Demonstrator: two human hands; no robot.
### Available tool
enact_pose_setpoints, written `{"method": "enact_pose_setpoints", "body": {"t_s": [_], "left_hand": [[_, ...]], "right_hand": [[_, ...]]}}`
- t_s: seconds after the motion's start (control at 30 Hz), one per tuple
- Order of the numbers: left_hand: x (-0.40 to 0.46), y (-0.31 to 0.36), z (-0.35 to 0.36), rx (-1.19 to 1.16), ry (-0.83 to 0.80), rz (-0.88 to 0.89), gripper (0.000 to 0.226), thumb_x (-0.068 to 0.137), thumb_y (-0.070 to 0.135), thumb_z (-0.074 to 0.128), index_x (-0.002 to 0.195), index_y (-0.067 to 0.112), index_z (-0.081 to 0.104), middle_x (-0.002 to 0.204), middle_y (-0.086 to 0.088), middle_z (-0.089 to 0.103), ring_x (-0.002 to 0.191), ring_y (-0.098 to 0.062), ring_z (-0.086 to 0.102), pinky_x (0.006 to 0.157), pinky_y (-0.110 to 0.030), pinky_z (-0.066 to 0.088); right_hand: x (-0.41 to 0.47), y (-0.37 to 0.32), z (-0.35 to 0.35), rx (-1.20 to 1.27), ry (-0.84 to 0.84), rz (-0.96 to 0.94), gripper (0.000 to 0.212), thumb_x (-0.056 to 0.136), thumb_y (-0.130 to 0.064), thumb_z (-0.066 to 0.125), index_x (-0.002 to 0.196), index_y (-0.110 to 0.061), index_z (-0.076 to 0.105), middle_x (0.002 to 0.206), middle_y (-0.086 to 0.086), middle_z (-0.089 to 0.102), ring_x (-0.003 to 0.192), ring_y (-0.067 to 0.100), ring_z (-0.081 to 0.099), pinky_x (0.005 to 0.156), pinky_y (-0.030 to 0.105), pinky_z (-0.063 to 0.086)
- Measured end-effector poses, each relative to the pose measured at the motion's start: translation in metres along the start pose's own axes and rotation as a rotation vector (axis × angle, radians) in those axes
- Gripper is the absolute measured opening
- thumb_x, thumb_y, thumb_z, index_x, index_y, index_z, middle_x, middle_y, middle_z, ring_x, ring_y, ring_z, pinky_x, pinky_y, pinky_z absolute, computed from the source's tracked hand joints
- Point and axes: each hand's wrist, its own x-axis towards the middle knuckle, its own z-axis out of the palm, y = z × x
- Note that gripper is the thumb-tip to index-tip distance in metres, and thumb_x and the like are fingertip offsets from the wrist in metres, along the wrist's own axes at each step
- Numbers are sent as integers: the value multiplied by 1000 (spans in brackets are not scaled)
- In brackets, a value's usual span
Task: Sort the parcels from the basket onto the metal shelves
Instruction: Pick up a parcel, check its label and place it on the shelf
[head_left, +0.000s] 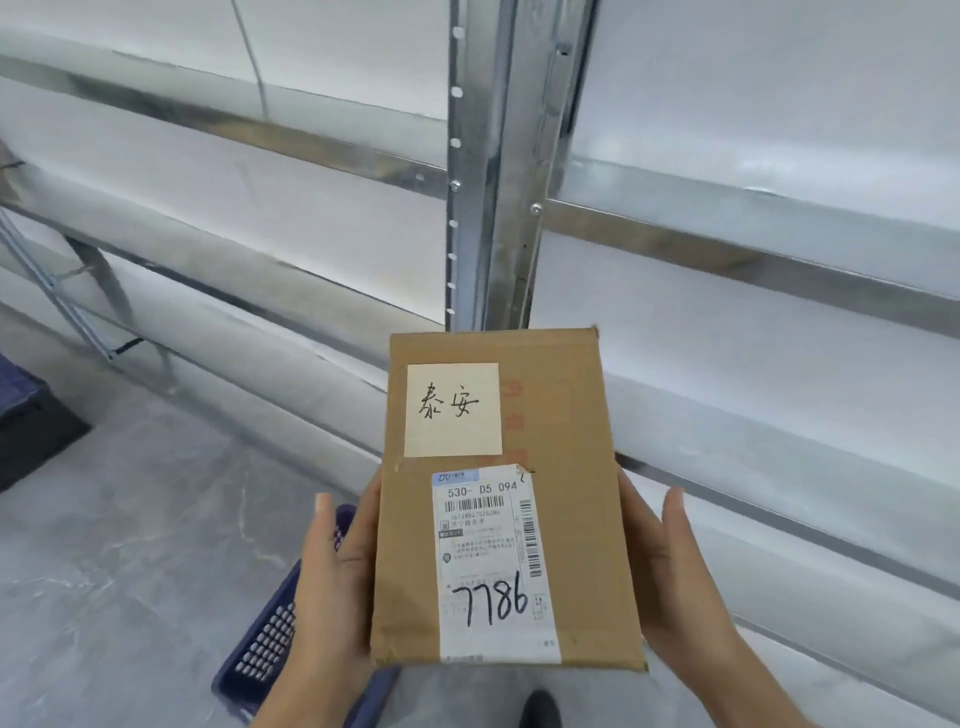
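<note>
Head view: you hold the parcel (498, 499) flat between both palms, left hand (332, 571) and right hand (670, 561), fingers straight and pressed together (labels upward). Below the parcel sits the basket (270, 639); beyond it, the metal shelves (488, 171). Placing comes next: choose a tier.

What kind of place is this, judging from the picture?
Probably a parcel sorting or storage room. Metal shelves with bare white boards fill the view, both hands hold a cardboard parcel with a barcode label, and a blue basket stands on the grey floor.
</note>
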Motion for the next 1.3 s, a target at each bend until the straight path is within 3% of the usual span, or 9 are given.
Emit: {"method": "enact_pose_setpoints", "body": {"t_s": [0.17, 0.33, 0.5, 0.73, 0.83, 0.9, 1.0, 1.07, 1.3], "left_hand": [[-5, -25, 36, 137, -125, -150, 65, 95, 71, 29, 105, 34, 82, 110, -7, 81, 90, -28, 79, 83, -45, 50], [-15, -56, 85, 280, -281, -185, 60, 94, 72, 32, 114, 35, 75, 105, -6, 82, 82, -24, 81, 77, -43, 49], [-48, -112, 146, 359, -448, -249, 60, 94, 72, 35, 95, 34, 82, 92, -5, 83, 70, -23, 80, 73, -41, 48], [-126, -229, 231, 548, -667, -316, 58, 95, 72, 30, 111, 39, 75, 104, 3, 83, 85, -18, 81, 77, -41, 48], [-163, -282, 265, 595, -752, -357, 63, 94, 75, 30, 121, 41, 74, 125, 0, 76, 115, -27, 71, 92, -47, 48], [-190, -318, 288, 606, -801, -383, 63, 94, 75, 30, 113, 41, 79, 121, -1, 78, 111, -28, 73, 92, -49, 50], [-235, -364, 325, 638, -906, -411, 66, 95, 72, 28, 104, 35, 82, 109, -4, 82, 88, -24, 80, 67, -39, 62], [-261, -393, 348, 674, -974, -415, 66, 96, 72, 26, 107, 35, 79, 108, -4, 82, 85, -24, 81, 58, -34, 63], [-324, -486, 410, 786, -1135, -440, 67, 96, 74, 23, 119, 37, 73, 118, -6, 79, 100, -28, 78, 87, -48, 51]], "right_hand": [[-60, -3, -43, -32, 233, -21, 74, 94, -78, 16, 158, -46, 35, 166, -12, 41, 155, 18, 34, 127, 54, 18], [-116, -3, -75, 15, 344, -123, 75, 95, -76, 18, 160, -41, 34, 167, -11, 39, 156, 17, 32, 128, 52, 17], [-188, -13, -129, 64, 470, -202, 75, 96, -73, 16, 161, -40, 33, 167, -9, 39, 156, 17, 31, 128, 52, 17], [-329, -32, -220, 9, 634, -260, 69, 98, -72, 9, 159, -49, 31, 167, -17, 37, 156, 13, 31, 127, 53, 19], [-394, -34, -256, 19, 717, -279, 65, 102, -69, 5, 158, -50, 32, 166, -19, 38, 155, 9, 32, 128, 50, 19], [-436, -37, -276, 33, 771, -301, 65, 102, -69, 5, 158, -50, 33, 165, -20, 39, 155, 8, 32, 128, 49, 20], [-494, -40, -301, 68, 853, -343, 63, 102, -69, 7, 155, -52, 37, 163, -23, 41, 153, 6, 35, 127, 48, 22], [-528, -41, -316, 83, 905, -374, 63, 102, -70, 9, 155, -52, 38, 163, -23, 41, 153, 5, 34, 127, 48, 22], [-617, -40, -366, 125, 1094, -444, 64, 96, -78, 19, 153, -55, 40, 161, -22, 44, 151, 2, 36, 128, 45, 23]]}}
